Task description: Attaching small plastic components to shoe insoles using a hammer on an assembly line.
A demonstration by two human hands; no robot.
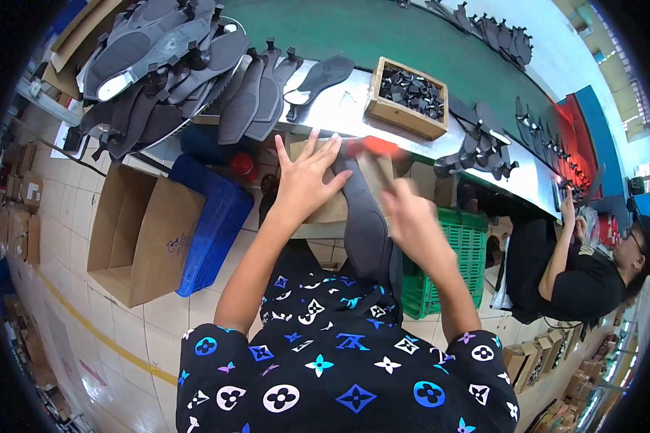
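1. The grey sole (365, 234) lies lengthwise at the frame's centre; a stray blow from the blurred red-headed hammer (380, 147) could catch the left hand (305, 177), whose fingers sit near its head; light pressure might let the sole skid;
2. Left hand splayed, grasping nothing, thumb at the sole's edge; right hand (414, 222) clenched round the handle, forearm rising from lower right.

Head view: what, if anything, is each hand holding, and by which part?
The right hand grips the red-headed hammer by its handle. The left hand is spread at the upper end of the dark sole; whether it grips cannot be told.
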